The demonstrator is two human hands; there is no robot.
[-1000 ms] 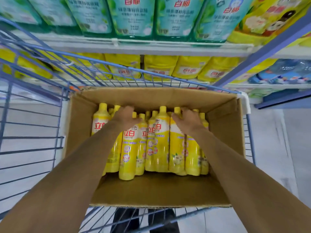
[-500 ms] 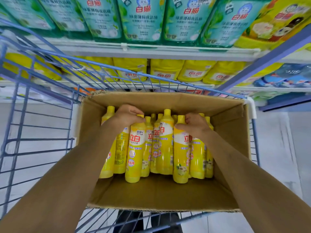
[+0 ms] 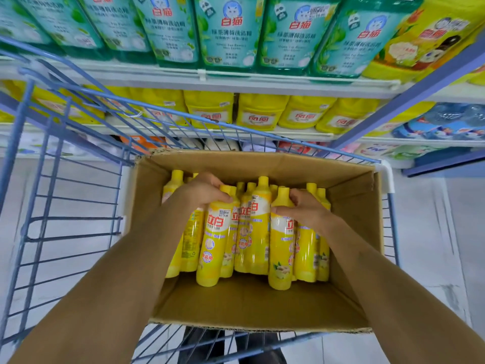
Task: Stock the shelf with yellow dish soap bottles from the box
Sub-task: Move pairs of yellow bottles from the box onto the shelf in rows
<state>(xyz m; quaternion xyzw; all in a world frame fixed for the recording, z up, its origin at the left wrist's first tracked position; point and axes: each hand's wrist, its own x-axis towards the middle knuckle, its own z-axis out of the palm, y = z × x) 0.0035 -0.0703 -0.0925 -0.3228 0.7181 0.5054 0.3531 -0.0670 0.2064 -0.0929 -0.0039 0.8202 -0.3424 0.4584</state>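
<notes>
An open cardboard box (image 3: 252,308) sits in a blue wire cart and holds several yellow dish soap bottles standing in a row. My left hand (image 3: 202,191) is closed around the neck of one yellow bottle (image 3: 212,245) at the left of the row. My right hand (image 3: 304,206) grips the shoulder of another yellow bottle (image 3: 280,248) toward the right. Both held bottles sit a little nearer to me than the others. The shelf (image 3: 236,84) stands straight ahead beyond the cart.
The blue cart (image 3: 65,206) frames the box on the left and front. The upper shelf holds green refill pouches (image 3: 231,32), the shelf below it big yellow jugs (image 3: 259,111). A blue upright (image 3: 409,95) slants at the right. Grey floor lies to the right.
Both hands have closed on bottle tops and drawn two bottles up and toward me out of the row. The view has tilted down, so the box sits lower in the frame.
</notes>
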